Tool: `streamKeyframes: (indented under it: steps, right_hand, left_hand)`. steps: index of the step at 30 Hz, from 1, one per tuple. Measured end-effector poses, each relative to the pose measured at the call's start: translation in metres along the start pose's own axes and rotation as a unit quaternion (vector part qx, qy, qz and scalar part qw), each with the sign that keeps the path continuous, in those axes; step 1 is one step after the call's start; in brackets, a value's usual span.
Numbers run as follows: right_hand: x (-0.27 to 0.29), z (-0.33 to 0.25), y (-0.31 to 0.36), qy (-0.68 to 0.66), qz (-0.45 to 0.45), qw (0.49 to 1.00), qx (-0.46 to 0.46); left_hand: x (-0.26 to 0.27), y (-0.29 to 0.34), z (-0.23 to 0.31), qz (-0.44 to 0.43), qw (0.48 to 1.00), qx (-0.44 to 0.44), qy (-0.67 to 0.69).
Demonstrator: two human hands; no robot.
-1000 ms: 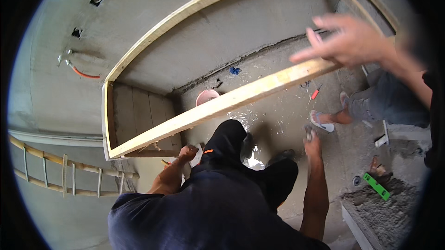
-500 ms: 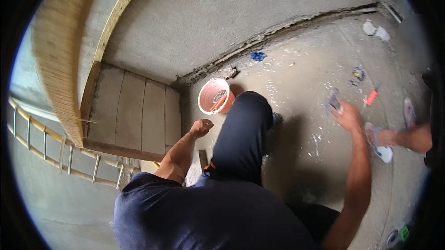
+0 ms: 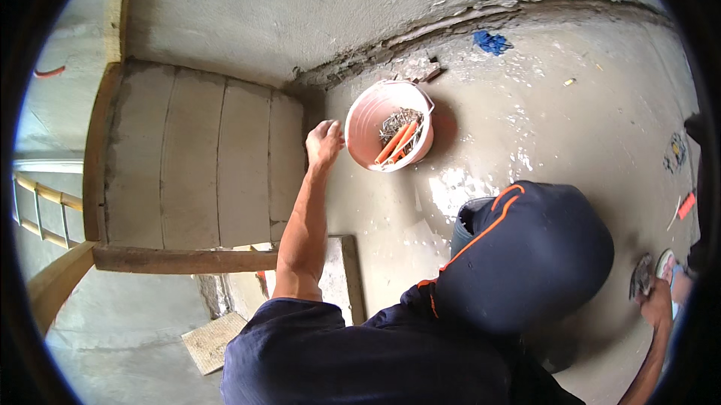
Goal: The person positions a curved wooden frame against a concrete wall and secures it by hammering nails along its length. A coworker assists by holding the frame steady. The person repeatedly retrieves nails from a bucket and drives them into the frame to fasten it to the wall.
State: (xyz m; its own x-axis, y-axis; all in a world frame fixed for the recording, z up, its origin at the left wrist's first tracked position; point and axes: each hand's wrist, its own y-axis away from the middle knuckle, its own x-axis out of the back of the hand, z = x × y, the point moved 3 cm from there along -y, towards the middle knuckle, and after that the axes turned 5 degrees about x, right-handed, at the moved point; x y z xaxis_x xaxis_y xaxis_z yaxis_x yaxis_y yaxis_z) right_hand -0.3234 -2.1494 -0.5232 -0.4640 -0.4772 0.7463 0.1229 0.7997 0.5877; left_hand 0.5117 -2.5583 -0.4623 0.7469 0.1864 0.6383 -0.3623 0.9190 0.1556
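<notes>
Head view shows a pale pink bucket (image 3: 363,126) just above and left of the frame's centre, standing on the wet grey floor (image 3: 375,213). The left hand (image 3: 325,144) is just beside the bucket's left rim, its fingers partly curled; I cannot tell whether they touch it or grip anything. Well apart from it, at the lower right edge of the frame, the right hand (image 3: 658,304) is closed around a dark grey object (image 3: 641,276), too blurred to identify, with the bucket far off to its upper left.

The bucket is round and deep, its mouth facing the camera, with faint ridges along the inner wall and a thin handle lying against the right side of the rim. Inside, two long orange pieces (image 3: 395,142) lie slantwise, side by side, among a loose heap of thin, grey, metal-looking bits (image 3: 406,116).
</notes>
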Motion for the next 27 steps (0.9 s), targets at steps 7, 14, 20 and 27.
streamKeyframes:
  steps: [7,14,20,27]
  right_hand:
    - [0.02,0.056,0.022,-0.173,0.123,0.977,-0.028]
    - [-0.018,0.079,0.054,-0.151,-0.013,0.987,-0.044]
    - [0.002,0.114,0.02,-0.067,-0.117,0.979,-0.154]
    - [0.027,0.115,-0.009,-0.437,-0.076,0.849,-0.287]
  left_hand:
    - [-0.089,-0.063,-0.027,-0.174,0.946,-0.032,-0.271]
    - [-0.124,-0.075,-0.052,-0.173,0.895,-0.109,-0.397]
    - [-0.117,-0.062,-0.028,-0.198,0.899,-0.066,-0.384]
    - [-0.127,-0.017,0.025,-0.336,0.885,0.008,-0.323]
